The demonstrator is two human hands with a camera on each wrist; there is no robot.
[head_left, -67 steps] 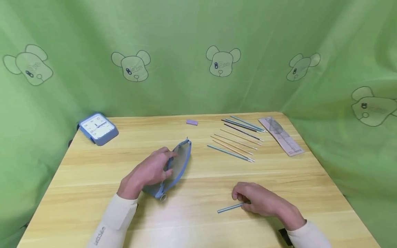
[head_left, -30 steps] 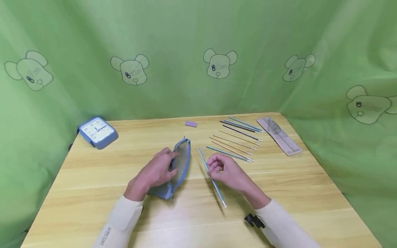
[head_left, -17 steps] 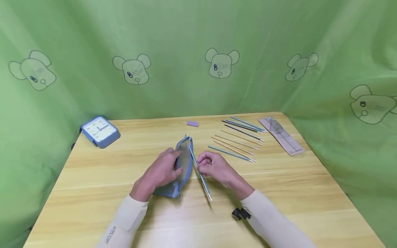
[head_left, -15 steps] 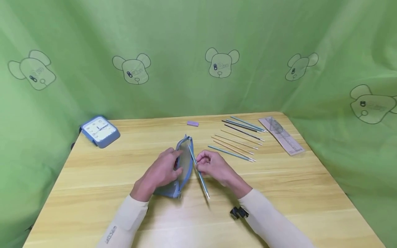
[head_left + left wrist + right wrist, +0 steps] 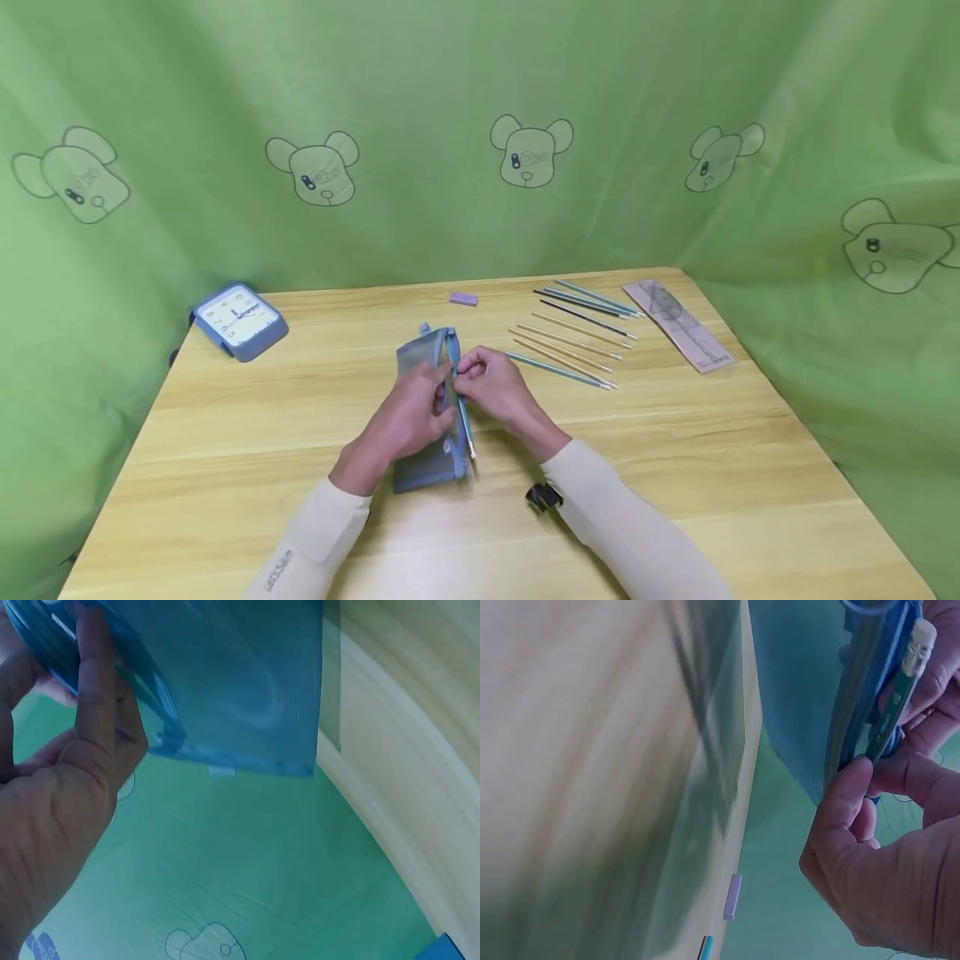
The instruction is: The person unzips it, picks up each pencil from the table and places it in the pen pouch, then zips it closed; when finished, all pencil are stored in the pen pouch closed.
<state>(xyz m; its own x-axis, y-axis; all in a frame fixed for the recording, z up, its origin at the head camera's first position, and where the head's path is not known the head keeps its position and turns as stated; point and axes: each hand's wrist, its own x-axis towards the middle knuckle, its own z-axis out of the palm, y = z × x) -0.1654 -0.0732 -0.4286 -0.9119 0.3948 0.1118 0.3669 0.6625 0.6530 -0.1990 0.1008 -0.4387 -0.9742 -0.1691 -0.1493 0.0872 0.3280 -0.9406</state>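
We pinch the pencil (image 5: pixel 466 422) in our right hand (image 5: pixel 492 385), its length near-to-far along the open pouch (image 5: pixel 422 465), which our left hand (image 5: pixel 411 414), just left, grips.

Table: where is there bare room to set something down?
Bare: left, between clock and pouch; right, between ruler set and right sleeve. Crowded: far right, with loose pencils beside the ruler set; centre, where hands hold pouch and pencil.

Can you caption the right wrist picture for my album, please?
The right grip pinches a pencil with a white eraser at the mouth of a blue pouch.
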